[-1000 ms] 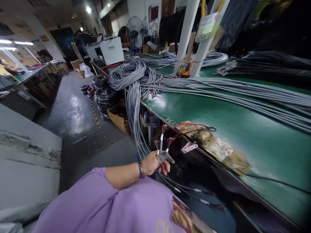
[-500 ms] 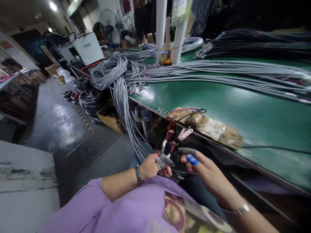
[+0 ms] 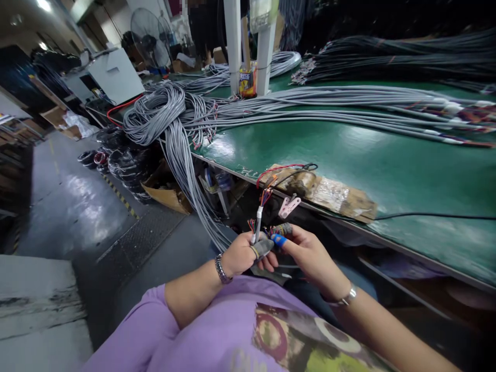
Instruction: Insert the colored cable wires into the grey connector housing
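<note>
My left hand (image 3: 248, 253) is closed round the ends of several grey cables (image 3: 258, 223), with a grey cover on one finger. White bands circle the cable ends, and thin coloured wires (image 3: 266, 196) fan out above them. My right hand (image 3: 300, 245) has come up close beside it, thumb in a blue cover and forefinger in a grey one. Thumb and forefinger pinch the coloured wires (image 3: 268, 231) of one cable end, partly hidden by the fingers. Just beyond, a pink clip (image 3: 289, 206) hangs at the table edge.
Long grey cables (image 3: 329, 98) lie across the green table (image 3: 240, 147), with a coiled bundle (image 3: 158, 113) draping off its corner. A taped cardboard piece (image 3: 329, 194) with red and black leads sits at the edge. An open carton (image 3: 166, 188) stands on the floor below.
My right hand has entered from the right and moved to the wires at my left hand. My left hand keeps its hold on the cables. The view has swung to the right.
</note>
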### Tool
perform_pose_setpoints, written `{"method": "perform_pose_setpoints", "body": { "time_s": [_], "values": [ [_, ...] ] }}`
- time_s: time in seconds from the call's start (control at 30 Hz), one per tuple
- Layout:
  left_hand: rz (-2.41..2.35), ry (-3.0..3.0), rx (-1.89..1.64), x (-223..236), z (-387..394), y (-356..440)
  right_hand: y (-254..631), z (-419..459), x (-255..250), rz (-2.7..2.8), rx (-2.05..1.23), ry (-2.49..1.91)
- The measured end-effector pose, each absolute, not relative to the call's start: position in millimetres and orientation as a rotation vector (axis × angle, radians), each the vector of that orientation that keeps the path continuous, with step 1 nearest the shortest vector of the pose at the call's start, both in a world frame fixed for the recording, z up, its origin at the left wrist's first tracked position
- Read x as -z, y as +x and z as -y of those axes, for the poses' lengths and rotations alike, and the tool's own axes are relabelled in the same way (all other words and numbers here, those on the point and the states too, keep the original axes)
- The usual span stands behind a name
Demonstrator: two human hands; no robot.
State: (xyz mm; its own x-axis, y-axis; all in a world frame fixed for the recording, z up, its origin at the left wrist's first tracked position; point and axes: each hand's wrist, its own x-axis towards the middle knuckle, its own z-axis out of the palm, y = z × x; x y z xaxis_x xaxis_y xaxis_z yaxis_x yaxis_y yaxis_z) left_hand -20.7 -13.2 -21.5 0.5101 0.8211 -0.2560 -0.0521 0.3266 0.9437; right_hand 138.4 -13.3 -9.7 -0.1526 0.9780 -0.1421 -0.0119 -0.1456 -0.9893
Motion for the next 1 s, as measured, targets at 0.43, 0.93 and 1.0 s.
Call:
{"method": "perform_pose_setpoints", "body": {
  "time_s": [0.43, 0.93, 1.0],
  "values": [
    [-1.148, 0.931, -0.937, 18.6, 16.8, -13.2, 138.6, 23.9, 15.1, 1.123, -1.440, -1.298],
    [-1.122, 1.057, -0.761, 14.6, 25.1, -14.7, 158.2, -0.7, 40.1, 0.602, -1.451, -1.360],
    [-1.136, 1.017, -0.773, 15.7, 25.6, -15.7, 168.4, -0.1, 45.4, 0.450, -1.435, -1.362]
  ]
}}
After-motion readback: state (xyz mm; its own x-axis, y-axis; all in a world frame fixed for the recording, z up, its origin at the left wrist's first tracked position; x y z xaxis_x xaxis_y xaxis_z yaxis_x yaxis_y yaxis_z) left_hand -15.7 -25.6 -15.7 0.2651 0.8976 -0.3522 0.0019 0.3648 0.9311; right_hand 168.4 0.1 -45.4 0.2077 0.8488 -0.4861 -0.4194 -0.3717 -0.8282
